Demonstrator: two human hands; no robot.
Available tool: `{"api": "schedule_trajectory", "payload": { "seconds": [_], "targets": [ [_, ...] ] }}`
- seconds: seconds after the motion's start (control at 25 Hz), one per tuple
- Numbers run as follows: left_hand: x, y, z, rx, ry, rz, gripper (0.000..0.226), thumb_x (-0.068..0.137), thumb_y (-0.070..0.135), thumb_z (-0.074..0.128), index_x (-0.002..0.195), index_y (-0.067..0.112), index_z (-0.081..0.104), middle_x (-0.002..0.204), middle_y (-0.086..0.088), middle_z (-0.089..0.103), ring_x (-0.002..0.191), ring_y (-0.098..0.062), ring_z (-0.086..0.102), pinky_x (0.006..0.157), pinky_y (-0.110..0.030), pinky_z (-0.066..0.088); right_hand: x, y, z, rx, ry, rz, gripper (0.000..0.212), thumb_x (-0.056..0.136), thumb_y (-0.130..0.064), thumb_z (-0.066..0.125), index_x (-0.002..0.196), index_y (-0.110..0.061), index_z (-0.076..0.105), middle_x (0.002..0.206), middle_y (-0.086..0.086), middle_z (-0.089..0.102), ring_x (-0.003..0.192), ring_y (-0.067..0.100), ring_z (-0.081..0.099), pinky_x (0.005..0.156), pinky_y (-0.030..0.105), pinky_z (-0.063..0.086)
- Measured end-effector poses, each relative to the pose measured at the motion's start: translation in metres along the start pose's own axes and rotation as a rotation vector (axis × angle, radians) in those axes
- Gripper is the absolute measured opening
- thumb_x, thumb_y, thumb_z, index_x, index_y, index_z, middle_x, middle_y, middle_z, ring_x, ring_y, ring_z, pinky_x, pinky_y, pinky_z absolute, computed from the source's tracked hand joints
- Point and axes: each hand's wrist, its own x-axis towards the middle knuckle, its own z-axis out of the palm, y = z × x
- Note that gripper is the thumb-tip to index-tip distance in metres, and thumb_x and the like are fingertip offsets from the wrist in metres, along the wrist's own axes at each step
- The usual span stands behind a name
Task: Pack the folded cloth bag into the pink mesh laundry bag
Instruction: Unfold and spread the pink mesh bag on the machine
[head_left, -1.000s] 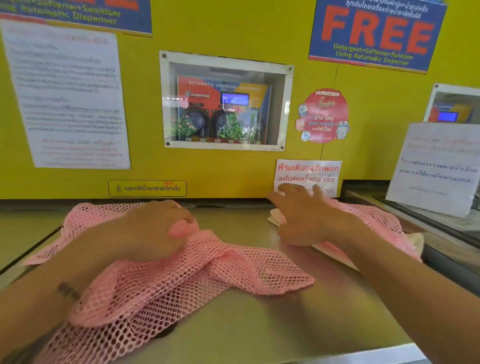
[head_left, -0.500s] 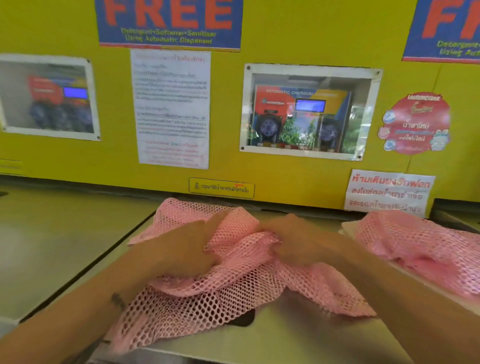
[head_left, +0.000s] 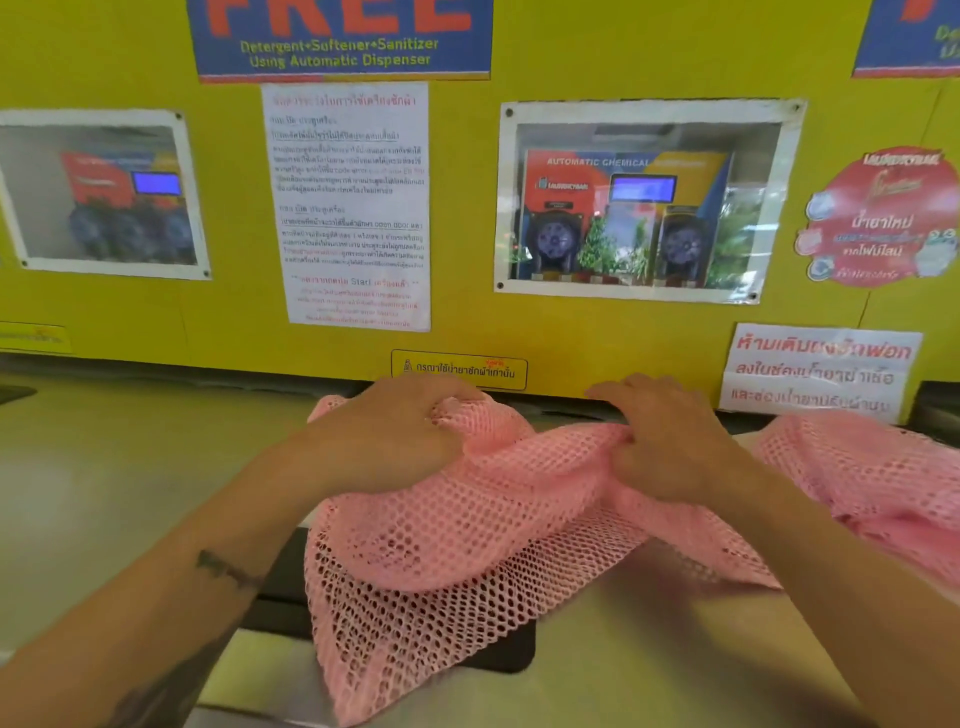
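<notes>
A pink mesh laundry bag (head_left: 457, 545) lies crumpled on the metal machine top (head_left: 649, 649), its lower end hanging toward me. My left hand (head_left: 395, 436) grips a bunch of its mesh at the upper left. My right hand (head_left: 670, 441) pinches the mesh at the upper right, fingers curled into the fabric. More pink mesh (head_left: 872, 483) lies at the right, over a pale flat thing that barely shows; I cannot tell if that is the folded cloth bag.
A yellow wall (head_left: 234, 312) with notices and two dispenser windows stands directly behind the machine top. A dark recess (head_left: 291, 597) shows under the mesh at the left. Another grey machine top (head_left: 104, 467) extends to the left.
My view has swung left. My right hand left the mesh pile at the right and came to the middle bag, which both hands now hold bunched and raised a little.
</notes>
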Motion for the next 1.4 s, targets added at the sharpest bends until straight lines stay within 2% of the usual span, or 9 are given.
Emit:
{"api": "schedule_trajectory", "payload": {
  "seconds": [0.12,0.24,0.4,0.64,0.8,0.92,1.12,1.24,1.4],
  "targets": [
    [-0.005,0.012,-0.012,-0.268,-0.353,0.088,0.035,0.091,0.045,0.055,0.125,0.048,0.059,0.133,0.006,0.062,0.108,-0.014,0.064,0.094,-0.037,0.052,-0.020,-0.019,-0.003,0.329,-0.276,-0.243,0.063,0.078,-0.022,0.054,0.135,-0.048,0.048,0.133,-0.024,0.051,0.124,0.004,0.045,0.107,0.038,0.038],
    [0.011,-0.007,-0.014,-0.521,-0.168,0.054,0.024,0.098,0.026,0.055,0.118,0.033,0.066,0.114,0.004,0.074,0.095,-0.020,0.071,0.083,-0.035,0.055,-0.014,-0.014,-0.003,0.354,-0.209,-0.209,0.041,0.089,-0.011,0.045,0.101,-0.039,0.071,0.112,-0.015,0.070,0.104,0.008,0.062,0.093,0.038,0.050],
    [0.031,-0.046,0.005,-0.097,-0.224,-0.044,0.045,0.084,0.025,0.070,0.121,0.047,0.057,0.128,0.021,0.059,0.117,-0.006,0.058,0.100,-0.040,0.049,-0.009,0.007,-0.007,0.427,-0.108,-0.077,0.036,0.094,-0.010,0.051,0.119,-0.033,0.063,0.125,-0.014,0.062,0.117,0.006,0.055,0.090,0.017,0.041],
    [0.039,-0.053,0.044,0.219,-0.084,0.013,0.033,0.090,0.034,0.060,0.122,0.025,0.064,0.131,0.003,0.057,0.126,-0.018,0.049,0.108,-0.037,0.037,-0.052,-0.047,-0.032,0.276,-0.571,-0.328,0.085,0.078,-0.034,0.077,0.145,-0.051,0.028,0.144,-0.033,0.024,0.134,-0.009,0.016,0.110,0.024,0.015],
    [0.044,-0.060,0.031,0.157,0.427,0.012,0.030,0.077,0.002,0.058,0.098,0.020,0.070,0.092,0.000,0.053,0.092,-0.021,0.052,0.075,-0.034,0.040,-0.047,-0.062,-0.007,0.230,-0.168,-0.413,0.019,0.084,-0.035,0.066,0.104,-0.036,0.065,0.111,-0.018,0.059,0.109,0.001,0.050,0.110,0.037,0.033],
    [0.045,-0.058,0.023,0.157,0.678,-0.024,0.022,0.085,0.011,0.059,0.102,0.020,0.070,0.079,0.002,0.051,0.080,-0.023,0.052,0.065,-0.032,0.035,-0.002,-0.033,-0.003,0.439,0.296,-0.067,0.016,0.091,-0.014,0.056,0.082,-0.026,0.062,0.075,-0.010,0.065,0.065,0.007,0.058,0.062,0.033,0.047],
    [0.044,-0.054,0.041,0.101,0.379,-0.128,0.043,0.094,0.022,0.049,0.137,0.029,0.047,0.098,-0.002,0.069,0.084,-0.025,0.065,0.076,-0.036,0.052,0.024,0.033,0.017,0.946,0.199,0.645,0.035,0.089,-0.004,0.056,0.124,-0.008,0.052,0.081,0.006,0.066,0.062,0.016,0.064,0.051,0.030,0.049],
    [0.043,-0.059,0.049,-0.048,0.097,-0.077,0.057,0.092,0.020,0.055,0.141,0.031,0.028,0.143,-0.003,0.051,0.119,-0.025,0.055,0.100,-0.036,0.042,0.014,0.041,0.010,0.876,0.345,0.562,0.039,0.087,-0.012,0.063,0.122,-0.021,0.048,0.095,0.006,0.065,0.082,0.023,0.067,0.064,0.041,0.055],
    [0.040,-0.056,0.051,0.030,0.192,0.132,0.024,0.084,0.049,0.058,0.103,0.037,0.050,0.126,0.011,0.053,0.119,-0.016,0.047,0.107,-0.049,0.036,-0.007,0.011,-0.005,0.664,0.538,0.182,0.047,0.086,-0.017,0.059,0.130,-0.024,0.045,0.116,0.007,0.053,0.109,0.020,0.050,0.082,0.035,0.045]
  ]
}}
